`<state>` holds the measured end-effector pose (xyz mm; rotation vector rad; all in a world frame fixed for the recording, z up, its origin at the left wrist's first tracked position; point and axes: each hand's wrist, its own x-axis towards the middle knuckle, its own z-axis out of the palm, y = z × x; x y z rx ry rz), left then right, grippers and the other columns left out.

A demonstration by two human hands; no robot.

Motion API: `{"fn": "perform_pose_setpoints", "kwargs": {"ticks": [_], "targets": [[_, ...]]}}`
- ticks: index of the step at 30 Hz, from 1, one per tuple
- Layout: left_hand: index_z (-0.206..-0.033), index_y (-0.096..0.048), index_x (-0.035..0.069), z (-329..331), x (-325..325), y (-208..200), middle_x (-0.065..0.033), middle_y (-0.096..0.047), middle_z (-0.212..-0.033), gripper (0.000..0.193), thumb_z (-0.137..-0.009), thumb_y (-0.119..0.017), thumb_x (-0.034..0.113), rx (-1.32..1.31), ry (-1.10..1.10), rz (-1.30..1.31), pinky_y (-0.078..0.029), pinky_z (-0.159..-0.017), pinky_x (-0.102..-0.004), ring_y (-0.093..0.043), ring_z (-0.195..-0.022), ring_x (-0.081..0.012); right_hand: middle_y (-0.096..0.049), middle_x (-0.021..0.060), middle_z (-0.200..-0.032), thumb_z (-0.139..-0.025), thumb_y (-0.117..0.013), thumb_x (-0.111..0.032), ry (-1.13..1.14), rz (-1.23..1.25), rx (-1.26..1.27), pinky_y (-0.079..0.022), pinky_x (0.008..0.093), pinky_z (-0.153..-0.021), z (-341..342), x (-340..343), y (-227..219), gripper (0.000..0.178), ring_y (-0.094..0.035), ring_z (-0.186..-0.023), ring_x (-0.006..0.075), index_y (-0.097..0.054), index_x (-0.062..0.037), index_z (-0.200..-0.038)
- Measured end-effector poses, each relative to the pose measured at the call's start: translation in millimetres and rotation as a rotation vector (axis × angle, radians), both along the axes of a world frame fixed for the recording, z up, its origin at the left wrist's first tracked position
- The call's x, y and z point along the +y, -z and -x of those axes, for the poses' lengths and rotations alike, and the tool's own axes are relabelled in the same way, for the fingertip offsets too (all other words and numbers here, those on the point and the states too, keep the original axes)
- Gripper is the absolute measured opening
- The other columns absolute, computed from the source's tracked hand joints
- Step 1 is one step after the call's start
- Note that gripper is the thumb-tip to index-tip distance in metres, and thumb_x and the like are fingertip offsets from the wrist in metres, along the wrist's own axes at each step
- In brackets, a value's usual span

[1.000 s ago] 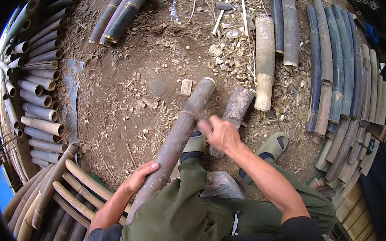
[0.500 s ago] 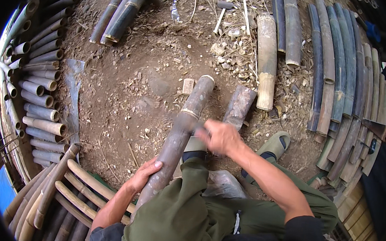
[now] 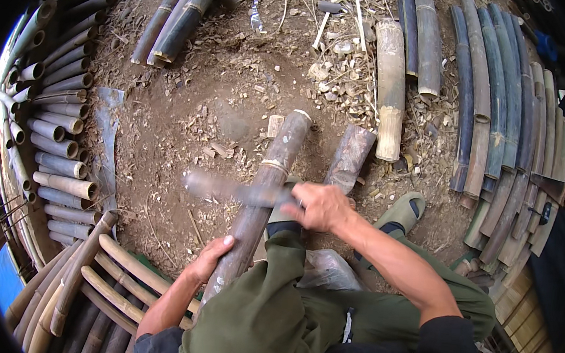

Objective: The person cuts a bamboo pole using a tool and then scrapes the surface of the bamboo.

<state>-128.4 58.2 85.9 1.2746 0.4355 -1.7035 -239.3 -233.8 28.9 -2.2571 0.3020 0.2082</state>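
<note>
A thick grey-brown bamboo pole [image 3: 284,146] slants from my lap up to the dirt, its cut far end pale and a node ring partway along. My left hand [image 3: 211,259] is wrapped round its near part, the thumb on top. In my right hand [image 3: 323,209] is the handle of a machete [image 3: 217,188]. Its blade, smeared by motion, lies across the pole just below the node and reaches out to the left. Whether the edge touches the bamboo I cannot tell.
A short bamboo chunk [image 3: 350,157] and a pale bamboo length [image 3: 389,92] lie ahead right. Stacked bamboo tubes [image 3: 61,167] line the left, long dark poles [image 3: 498,94] the right. Wood chips litter the dirt. My sandalled foot [image 3: 402,212] rests right of the pole.
The machete, barely visible before, now shows as a blurred streak across the pole. My right hand has shifted slightly down. The pole's far end has moved slightly left.
</note>
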Motion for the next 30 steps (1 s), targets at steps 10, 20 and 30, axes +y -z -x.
{"fn": "perform_pose_setpoints", "kwargs": {"ticks": [10,20,30], "targets": [[-0.126,-0.057,-0.004,-4,-7,-10,-0.0192,-0.071,-0.098,0.067,-0.096,-0.049,0.056,-0.009,0.022,-0.006,-0.055,-0.083,-0.0373,-0.070,-0.089,-0.0260,-0.066,0.0139,-0.073,-0.097,-0.048,-0.062,0.236,-0.029,0.463,-0.055,0.0481,-0.060,-13,-22,17,0.057,-0.068,-0.068,0.0377,-0.061,-0.0069,-0.090],[-0.119,-0.062,-0.006,4,4,0,-0.0198,-0.072,-0.097,0.078,-0.091,-0.050,0.066,0.053,-0.055,0.063,-0.055,-0.082,-0.0366,-0.070,-0.087,-0.0249,-0.065,0.0147,-0.070,-0.098,-0.045,-0.062,0.116,-0.053,0.231,-0.054,0.0477,-0.057,-11,-18,11,0.059,-0.067,-0.064,0.0366,-0.060,-0.0062,-0.087],[-0.121,-0.060,-0.005,0,-3,-1,-0.0208,-0.071,-0.094,0.070,-0.096,-0.047,0.059,0.186,-0.151,0.011,-0.055,-0.083,-0.0375,-0.070,-0.086,-0.0275,-0.061,0.0138,-0.060,-0.099,-0.043,-0.063,-0.196,-0.081,-0.061,-0.050,0.0448,-0.046,10,4,2,0.062,-0.064,-0.052,0.0324,-0.057,-0.0066,-0.079]]}}
